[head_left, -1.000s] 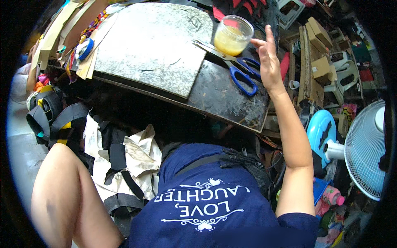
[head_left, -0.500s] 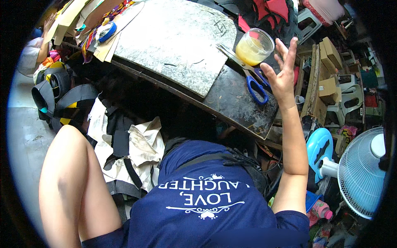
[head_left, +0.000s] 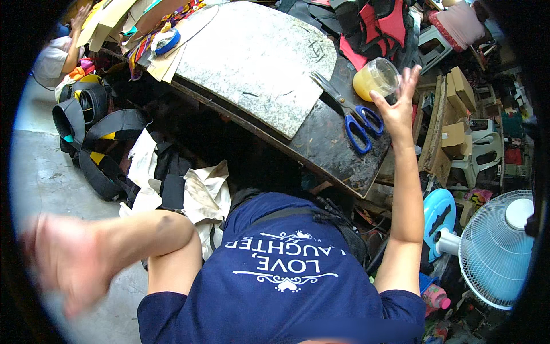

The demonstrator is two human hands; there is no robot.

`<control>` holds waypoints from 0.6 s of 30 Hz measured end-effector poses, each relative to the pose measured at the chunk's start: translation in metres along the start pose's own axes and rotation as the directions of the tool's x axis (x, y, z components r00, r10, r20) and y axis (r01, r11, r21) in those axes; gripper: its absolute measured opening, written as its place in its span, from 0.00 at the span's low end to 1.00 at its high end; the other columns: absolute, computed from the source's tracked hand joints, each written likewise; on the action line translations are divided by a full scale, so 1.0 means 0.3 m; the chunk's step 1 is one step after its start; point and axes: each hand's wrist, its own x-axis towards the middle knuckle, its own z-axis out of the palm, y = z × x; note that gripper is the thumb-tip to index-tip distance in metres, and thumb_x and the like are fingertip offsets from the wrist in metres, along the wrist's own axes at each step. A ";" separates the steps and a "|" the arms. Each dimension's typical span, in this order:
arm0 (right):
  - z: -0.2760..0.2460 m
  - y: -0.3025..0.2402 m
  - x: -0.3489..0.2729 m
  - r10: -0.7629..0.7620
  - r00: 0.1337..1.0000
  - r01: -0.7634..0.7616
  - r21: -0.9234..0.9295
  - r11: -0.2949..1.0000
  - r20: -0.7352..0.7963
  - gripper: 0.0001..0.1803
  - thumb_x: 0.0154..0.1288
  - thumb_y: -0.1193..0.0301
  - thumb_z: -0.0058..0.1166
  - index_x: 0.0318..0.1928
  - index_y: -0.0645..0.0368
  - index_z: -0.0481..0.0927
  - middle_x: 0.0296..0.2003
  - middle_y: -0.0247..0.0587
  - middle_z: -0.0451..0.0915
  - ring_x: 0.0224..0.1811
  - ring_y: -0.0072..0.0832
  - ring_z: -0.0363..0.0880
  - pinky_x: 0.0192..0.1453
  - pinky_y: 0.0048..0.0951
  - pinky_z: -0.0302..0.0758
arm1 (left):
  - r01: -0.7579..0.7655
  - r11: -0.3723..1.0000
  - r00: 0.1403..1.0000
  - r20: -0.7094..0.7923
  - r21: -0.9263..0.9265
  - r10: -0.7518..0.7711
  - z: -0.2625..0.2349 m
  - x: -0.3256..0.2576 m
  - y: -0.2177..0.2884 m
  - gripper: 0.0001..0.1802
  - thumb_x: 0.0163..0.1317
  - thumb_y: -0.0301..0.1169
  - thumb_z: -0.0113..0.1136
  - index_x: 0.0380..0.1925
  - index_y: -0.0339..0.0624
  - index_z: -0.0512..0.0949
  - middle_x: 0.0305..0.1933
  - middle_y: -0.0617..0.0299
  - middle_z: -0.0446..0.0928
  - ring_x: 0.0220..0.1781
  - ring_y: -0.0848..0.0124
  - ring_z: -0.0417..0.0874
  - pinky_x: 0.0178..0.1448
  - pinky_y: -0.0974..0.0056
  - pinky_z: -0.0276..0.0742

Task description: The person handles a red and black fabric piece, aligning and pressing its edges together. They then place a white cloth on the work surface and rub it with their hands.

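Dark, stained tabletop [head_left: 326, 143], worn and scuffed along its near edge. On top, large pale grey slab [head_left: 252, 63], flat, speckled, one corner rounded, scratched with dark marks. Off to the right on the floor, white mesh-guarded fan [head_left: 495, 249]. Down left, heap of black straps [head_left: 94, 132] and cream cloth [head_left: 200, 195] on grey concrete floor [head_left: 40, 172].

On bare dark wood just right of slab: scissors [head_left: 349, 112], long steel blades, blue looped handles, lying flat and pointing up-left.

Beyond scissor handles, at far right edge of tabletop: clear plastic cup [head_left: 376, 78], round, translucent, yellowish content filling lower part, tilted slightly.

Right hand [head_left: 395, 106] raised at cup, fingers [head_left: 408, 80] spread and straight, released, gripping nothing; fingertips just beside cup's right wall, contact not certain. Palm sits between cup and scissor handles, just beside both.

Left hand [head_left: 69, 266] low at left, over floor, well apart from tabletop, heavily motion-blurred; fingers seem loosely spread, holding nothing visible.
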 end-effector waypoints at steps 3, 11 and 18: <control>-0.037 -0.079 -0.060 -0.267 0.960 0.250 -0.178 0.952 -0.078 0.55 0.56 0.62 0.70 0.78 0.62 0.51 0.72 0.58 0.62 0.76 0.49 0.57 0.80 0.46 0.53 | 0.444 0.891 0.848 -0.368 0.098 -0.382 -0.071 -0.203 -0.217 0.35 0.73 0.60 0.36 0.46 0.35 0.74 0.56 0.36 0.75 0.54 0.51 0.78 0.62 0.46 0.75; 0.015 -0.189 -0.214 -0.106 0.927 0.222 -0.298 0.928 0.360 0.44 0.53 0.64 0.69 0.72 0.50 0.68 0.60 0.47 0.75 0.63 0.46 0.70 0.70 0.47 0.64 | 0.875 0.281 0.381 -0.201 0.395 -0.903 0.054 -0.580 -0.533 0.17 0.77 0.37 0.55 0.30 0.37 0.80 0.30 0.61 0.79 0.38 0.71 0.80 0.50 0.62 0.76; -0.025 -0.127 -0.250 -0.001 0.985 0.069 -0.385 0.920 0.175 0.40 0.54 0.70 0.64 0.70 0.52 0.70 0.53 0.39 0.79 0.58 0.39 0.73 0.65 0.42 0.64 | -0.007 0.329 0.500 0.289 0.944 -0.817 -0.001 -0.648 -0.919 0.35 0.69 0.50 0.60 0.68 0.40 0.68 0.74 0.44 0.64 0.73 0.49 0.67 0.74 0.51 0.65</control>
